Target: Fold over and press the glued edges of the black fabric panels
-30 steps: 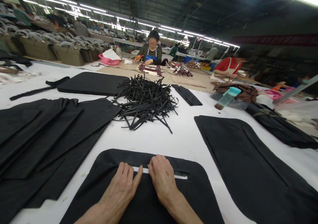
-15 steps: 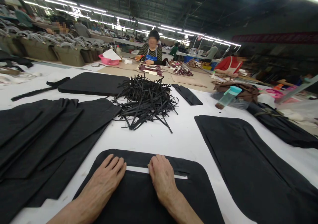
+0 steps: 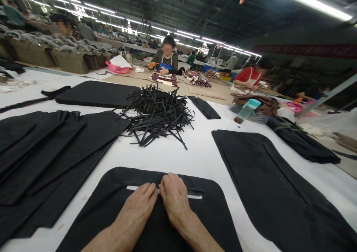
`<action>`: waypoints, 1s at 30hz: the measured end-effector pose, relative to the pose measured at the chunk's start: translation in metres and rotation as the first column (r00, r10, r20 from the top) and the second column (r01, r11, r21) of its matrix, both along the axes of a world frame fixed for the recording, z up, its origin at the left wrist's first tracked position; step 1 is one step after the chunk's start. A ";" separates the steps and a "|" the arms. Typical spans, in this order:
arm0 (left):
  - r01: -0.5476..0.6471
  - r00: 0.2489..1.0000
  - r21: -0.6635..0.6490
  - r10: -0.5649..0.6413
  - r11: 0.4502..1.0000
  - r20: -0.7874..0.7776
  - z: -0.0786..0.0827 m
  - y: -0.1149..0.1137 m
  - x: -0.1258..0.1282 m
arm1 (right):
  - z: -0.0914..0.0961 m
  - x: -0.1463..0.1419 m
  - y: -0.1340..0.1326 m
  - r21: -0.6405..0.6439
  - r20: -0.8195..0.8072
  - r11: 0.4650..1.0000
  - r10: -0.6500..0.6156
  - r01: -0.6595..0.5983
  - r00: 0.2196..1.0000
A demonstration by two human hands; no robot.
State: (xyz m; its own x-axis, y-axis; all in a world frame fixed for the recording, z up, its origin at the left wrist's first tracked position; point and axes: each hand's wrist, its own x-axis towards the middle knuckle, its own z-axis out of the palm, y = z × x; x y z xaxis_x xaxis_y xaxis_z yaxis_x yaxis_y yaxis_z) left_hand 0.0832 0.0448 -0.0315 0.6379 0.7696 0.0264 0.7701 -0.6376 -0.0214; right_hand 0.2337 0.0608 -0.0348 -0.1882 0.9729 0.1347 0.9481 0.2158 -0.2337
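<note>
A black fabric panel (image 3: 108,200) with rounded corners lies flat before me on the white tabletop. A long narrow slot (image 3: 195,197) runs across its upper part, showing white. My left hand (image 3: 138,203) is closed at the slot's edge, its fingers bent together over the cloth. Close beside it, nearly touching, my right hand (image 3: 175,198) has its fingers curled onto the same edge. The fingertips are partly hidden, so how much cloth they pinch is unclear. Beyond the panel sits a tangled heap of thin black strips (image 3: 160,112).
Pleated stacked black pieces (image 3: 55,151) lie left, with a dark board (image 3: 95,93) behind them. Another black panel (image 3: 267,170) is on the right. Farther back are a teal-lidded bottle (image 3: 248,110), a pink basin (image 3: 117,67) and a co-worker (image 3: 167,56) across the table.
My left hand has slid right along the slot, up to my right hand, uncovering the slot's left end. The camera view has shifted slightly to the right.
</note>
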 end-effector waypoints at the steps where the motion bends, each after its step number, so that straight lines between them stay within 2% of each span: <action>1: -0.001 1.000 -0.017 0.001 1.000 0.005 -0.003 -0.001 0.004 | 0.002 0.002 -0.001 -0.006 -0.014 1.000 0.013 -0.013 1.000; 5: -0.053 0.998 -0.027 0.053 0.998 0.015 -0.013 0.000 0.005 | 0.006 0.020 -0.005 -0.024 -0.188 0.989 0.140 -0.147 0.972; 8: -0.047 0.999 -0.071 0.047 0.996 -0.004 -0.009 0.001 0.003 | 0.006 0.042 -0.008 -0.024 -0.280 0.987 0.146 -0.159 0.949; 12: -0.062 0.998 -0.077 0.062 0.995 -0.002 -0.005 0.002 0.004 | 0.005 0.072 -0.011 -0.049 -0.236 0.991 0.112 -0.127 0.965; 16: -0.060 0.998 0.011 0.060 0.998 0.033 -0.017 0.000 0.001 | 0.006 0.090 -0.014 -0.037 -0.157 0.992 0.115 -0.122 0.981; 22: -0.031 0.996 0.187 0.015 0.982 0.088 -0.041 0.000 -0.003 | 0.004 0.095 -0.020 -0.038 -0.100 0.993 0.103 -0.108 0.990; 27: -0.037 0.993 0.220 0.012 0.975 0.113 -0.042 0.001 -0.002 | 0.006 0.098 -0.020 -0.061 -0.207 0.996 0.049 -0.063 0.977; 30: -0.032 0.993 0.221 0.006 0.975 0.119 -0.038 0.000 -0.001 | 0.008 0.098 -0.019 -0.070 -0.204 0.994 0.064 -0.080 0.977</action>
